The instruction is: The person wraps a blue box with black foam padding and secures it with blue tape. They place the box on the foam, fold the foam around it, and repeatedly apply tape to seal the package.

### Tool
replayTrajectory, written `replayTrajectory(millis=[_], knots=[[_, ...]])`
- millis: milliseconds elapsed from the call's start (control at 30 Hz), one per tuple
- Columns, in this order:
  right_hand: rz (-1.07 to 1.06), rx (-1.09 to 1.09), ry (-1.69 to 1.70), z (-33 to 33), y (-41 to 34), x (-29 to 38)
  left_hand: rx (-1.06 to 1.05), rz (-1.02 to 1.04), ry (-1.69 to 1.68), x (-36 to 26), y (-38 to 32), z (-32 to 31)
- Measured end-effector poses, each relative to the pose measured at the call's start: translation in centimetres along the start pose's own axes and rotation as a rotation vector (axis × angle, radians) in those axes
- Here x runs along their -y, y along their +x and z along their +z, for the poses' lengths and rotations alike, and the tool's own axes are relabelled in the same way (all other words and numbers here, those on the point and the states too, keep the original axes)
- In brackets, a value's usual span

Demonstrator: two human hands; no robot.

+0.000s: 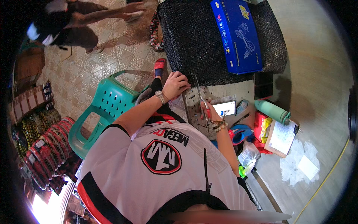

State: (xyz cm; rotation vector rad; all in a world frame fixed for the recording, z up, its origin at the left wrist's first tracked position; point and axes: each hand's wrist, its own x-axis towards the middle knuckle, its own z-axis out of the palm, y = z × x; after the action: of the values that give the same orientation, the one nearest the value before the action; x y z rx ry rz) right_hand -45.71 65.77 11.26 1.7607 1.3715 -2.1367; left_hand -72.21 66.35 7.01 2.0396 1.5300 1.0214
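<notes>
My left hand (176, 84) rests at the corner of a black bubble-wrap sheet (193, 36) that covers much of the table. Its fingers are bent over the sheet's near edge; whether they pinch it cannot be told. In my right hand (212, 112) is a pair of scissors with red handles (207, 111), its blades pointing at the sheet's edge, close to my left hand. A long blue cardboard box (240, 42) with printing lies on the bubble wrap. Right beside my right hand, a phone with a lit screen (227, 108) lies on the tabletop (193, 105).
Near my right forearm are a green bottle (271, 112), a clipboard with paper (282, 137), a blue tape roll (242, 133) and a plastic bag (249, 155). A green plastic chair (112, 96) stands at the left. Another person (75, 25) is at the upper left.
</notes>
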Motion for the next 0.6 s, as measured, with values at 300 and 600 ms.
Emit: replayTrajectory(millis=[300,600], knots=[[-0.041,0.030,-0.100,-0.4,-1.4,-0.3,0.042,-0.012,0.006,0.1,-0.3,-0.3],[-0.042,-0.141,-0.217,-0.5,3.6,1.0,0.084,0.028,0.042,0.3,-0.7,0.0]])
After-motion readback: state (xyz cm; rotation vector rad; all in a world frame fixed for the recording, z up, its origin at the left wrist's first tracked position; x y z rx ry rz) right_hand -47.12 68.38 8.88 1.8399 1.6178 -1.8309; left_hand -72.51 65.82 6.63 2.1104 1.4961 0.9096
